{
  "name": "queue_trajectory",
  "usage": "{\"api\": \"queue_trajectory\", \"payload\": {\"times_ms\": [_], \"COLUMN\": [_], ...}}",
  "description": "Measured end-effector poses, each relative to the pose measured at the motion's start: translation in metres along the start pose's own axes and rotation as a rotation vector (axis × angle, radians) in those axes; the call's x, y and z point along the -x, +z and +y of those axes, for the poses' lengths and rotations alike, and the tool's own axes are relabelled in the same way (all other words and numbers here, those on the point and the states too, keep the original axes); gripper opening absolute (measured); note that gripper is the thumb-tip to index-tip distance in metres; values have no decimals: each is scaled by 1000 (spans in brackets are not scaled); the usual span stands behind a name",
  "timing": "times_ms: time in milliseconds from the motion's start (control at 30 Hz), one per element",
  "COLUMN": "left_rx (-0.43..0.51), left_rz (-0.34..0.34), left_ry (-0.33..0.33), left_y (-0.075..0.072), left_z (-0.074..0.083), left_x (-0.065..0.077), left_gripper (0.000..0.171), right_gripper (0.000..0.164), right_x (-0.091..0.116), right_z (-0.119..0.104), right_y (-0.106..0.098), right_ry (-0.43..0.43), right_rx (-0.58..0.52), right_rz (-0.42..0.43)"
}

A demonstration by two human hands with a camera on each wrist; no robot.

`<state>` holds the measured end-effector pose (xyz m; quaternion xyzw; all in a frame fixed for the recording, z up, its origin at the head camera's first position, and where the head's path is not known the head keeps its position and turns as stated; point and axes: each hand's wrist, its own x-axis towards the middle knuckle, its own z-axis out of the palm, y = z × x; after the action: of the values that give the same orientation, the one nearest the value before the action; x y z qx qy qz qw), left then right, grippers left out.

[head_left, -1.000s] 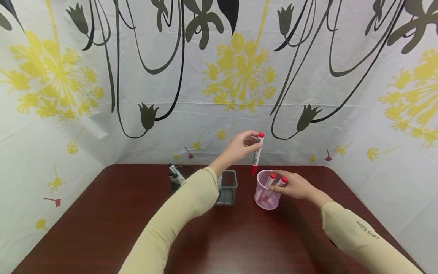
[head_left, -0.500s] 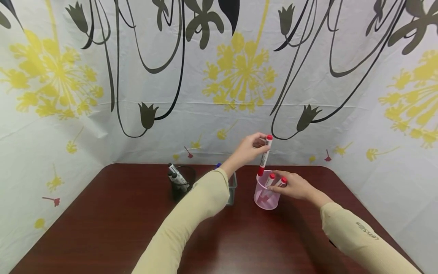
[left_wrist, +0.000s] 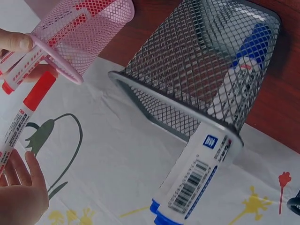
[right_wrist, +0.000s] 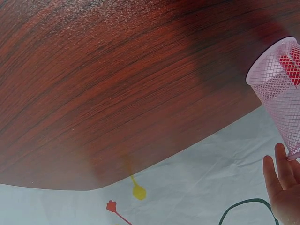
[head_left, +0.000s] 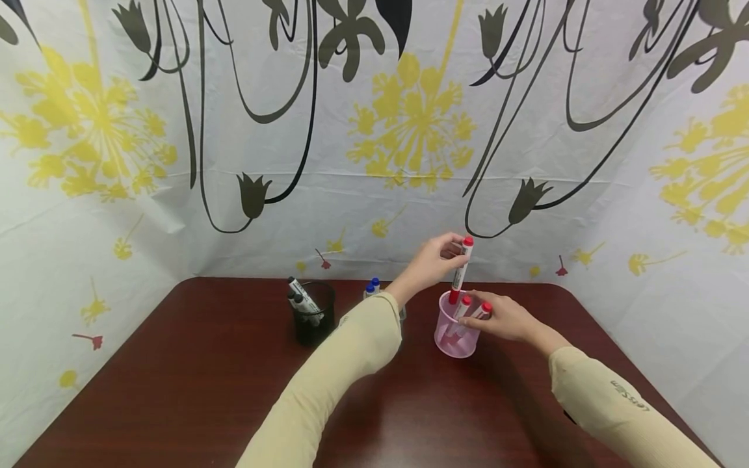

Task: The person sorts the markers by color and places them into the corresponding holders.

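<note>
My left hand (head_left: pixel 435 259) pinches a white marker with red ends (head_left: pixel 459 276) near its upper end, held nearly upright. Its lower red end is at the back rim of a pink mesh pen cup (head_left: pixel 441 328), also seen in the left wrist view (left_wrist: pixel 110 28). Two more red-capped markers (head_left: pixel 461 306) lean inside that cup. At its right rim, my right hand (head_left: pixel 504 316) holds the cup, thumb in front and fingers behind. In the right wrist view, fingertips (right_wrist: pixel 280 152) touch the rim.
Left of the pink cup, a grey mesh holder (left_wrist: pixel 173 79) with blue-capped markers (head_left: pixel 375 283) is mostly hidden behind my left forearm. Further left stands a black mesh cup (head_left: pixel 309 333) with several black-capped markers (head_left: pixel 297 299). A patterned cloth (head_left: pixel 328 149) hangs behind the dark wooden table (head_left: pixel 193 377).
My left hand has moved right and slightly down with the red marker, bringing its lower end to the pink cup's mouth. The right hand and the cup have stayed in place.
</note>
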<state>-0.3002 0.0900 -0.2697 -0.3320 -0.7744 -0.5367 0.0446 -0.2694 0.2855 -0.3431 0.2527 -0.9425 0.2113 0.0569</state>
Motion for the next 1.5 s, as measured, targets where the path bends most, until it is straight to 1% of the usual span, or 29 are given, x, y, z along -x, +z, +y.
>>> {"api": "queue_trajectory", "payload": {"times_ms": [233, 400, 500, 700, 867, 1100, 1200, 1333, 1500], "left_rx": [-29, -51, -62, -83, -85, -85, -81, -89, -125], "left_rz": [-4, -5, -1, -12, -20, -33, -38, -48, -58], "left_ry": [-41, -43, -41, -79, -87, -119, -120, -106, -113], "left_y": [5, 9, 12, 17, 20, 24, 25, 27, 29], "left_z": [-8, -14, -18, -29, -36, -43, -45, -47, -52], "left_x": [3, 5, 7, 13, 18, 25, 27, 29, 32], "left_gripper": [24, 24, 25, 25, 25, 23, 22, 20, 21], "right_gripper": [68, 68, 68, 70, 70, 68, 68, 69, 70], "right_x": [0, 0, 0, 0, 0, 0, 0, 1, 1], "right_z": [0, 2, 2, 2, 1, 1, 1, 1, 1], "right_y": [1, 1, 1, 1, 1, 2, 2, 2, 2], "right_ry": [-22, -33, -35, -19, -12, -30, -29, -20, -16], "right_rx": [6, 10, 11, 17, 23, 31, 28, 30, 19], "right_rz": [12, 18, 23, 21, 25, 45, 38, 27, 24]}}
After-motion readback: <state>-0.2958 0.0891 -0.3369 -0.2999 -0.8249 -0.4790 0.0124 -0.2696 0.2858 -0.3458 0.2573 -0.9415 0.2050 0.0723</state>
